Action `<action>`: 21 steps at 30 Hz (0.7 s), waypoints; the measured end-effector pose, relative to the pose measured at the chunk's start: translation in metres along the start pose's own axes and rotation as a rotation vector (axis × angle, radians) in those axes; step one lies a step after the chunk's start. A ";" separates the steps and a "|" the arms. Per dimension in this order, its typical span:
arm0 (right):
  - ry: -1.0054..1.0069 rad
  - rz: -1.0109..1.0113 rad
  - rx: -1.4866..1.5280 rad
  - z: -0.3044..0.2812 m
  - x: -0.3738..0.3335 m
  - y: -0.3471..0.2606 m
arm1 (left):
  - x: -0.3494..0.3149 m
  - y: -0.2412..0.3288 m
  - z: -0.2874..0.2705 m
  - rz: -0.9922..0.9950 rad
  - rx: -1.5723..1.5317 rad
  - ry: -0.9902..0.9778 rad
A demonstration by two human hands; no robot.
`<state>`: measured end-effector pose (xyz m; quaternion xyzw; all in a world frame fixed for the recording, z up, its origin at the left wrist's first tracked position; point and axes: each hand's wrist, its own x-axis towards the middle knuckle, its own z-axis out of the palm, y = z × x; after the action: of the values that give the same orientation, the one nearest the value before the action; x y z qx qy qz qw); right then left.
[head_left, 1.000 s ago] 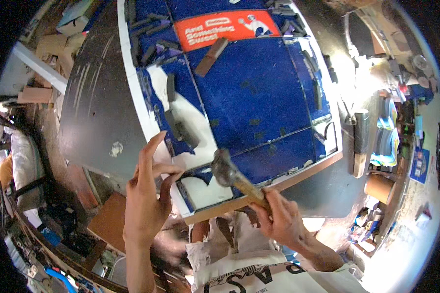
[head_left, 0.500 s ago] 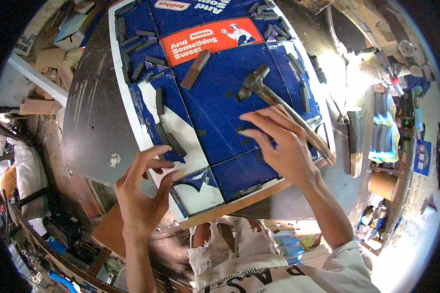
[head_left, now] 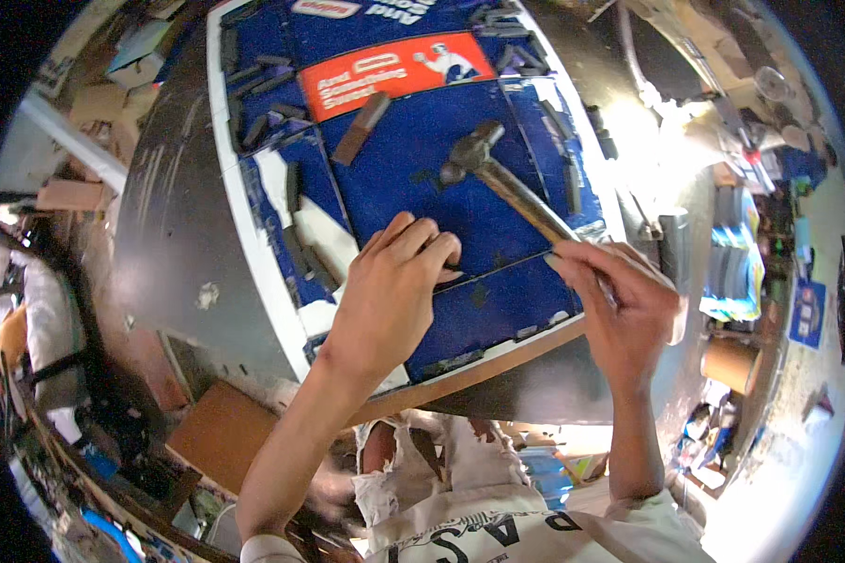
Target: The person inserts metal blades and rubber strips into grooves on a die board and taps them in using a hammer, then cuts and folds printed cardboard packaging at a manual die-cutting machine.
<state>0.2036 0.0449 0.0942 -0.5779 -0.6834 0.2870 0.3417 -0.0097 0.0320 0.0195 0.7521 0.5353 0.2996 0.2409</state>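
Observation:
A hammer (head_left: 516, 194) with a dark metal head and a wooden handle lies slantwise over a blue printed board (head_left: 399, 178). My right hand (head_left: 620, 305) is closed round the handle's near end, thumb and fingers pinched together. Over the board's near middle, my left hand (head_left: 390, 286) is curled with its fingertips down at the blue surface. A small dark bit shows by those fingertips, but what they hold is hidden. A brown and grey flat bar (head_left: 361, 129) lies beyond, partly across the red panel (head_left: 399, 73). Dark strips (head_left: 293, 188) lie left of my left hand.
More short dark strips (head_left: 270, 127) are grouped along the board's far left and far right sides. The board rests on a dark rounded table (head_left: 174, 216). A bright light glares at the right, near stacked packs (head_left: 730, 267) and a brown cylinder (head_left: 730, 364).
My left hand has moved right and inward, its fingers now closed down at the board. My right hand has drawn back right from the small dark bits and closed on the hammer handle.

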 end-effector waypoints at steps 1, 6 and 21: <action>-0.002 0.009 -0.027 -0.002 -0.009 0.000 | 0.001 0.002 -0.001 0.004 0.024 0.005; -0.058 -0.003 0.000 -0.006 -0.051 0.005 | -0.023 0.031 0.005 -0.086 -0.223 0.124; -0.420 -0.025 0.187 0.017 -0.089 -0.028 | -0.145 0.090 -0.010 -0.635 -0.947 0.341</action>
<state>0.1827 -0.0479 0.0938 -0.4629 -0.7169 0.4587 0.2476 0.0072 -0.1330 0.0605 0.3072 0.5731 0.5357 0.5387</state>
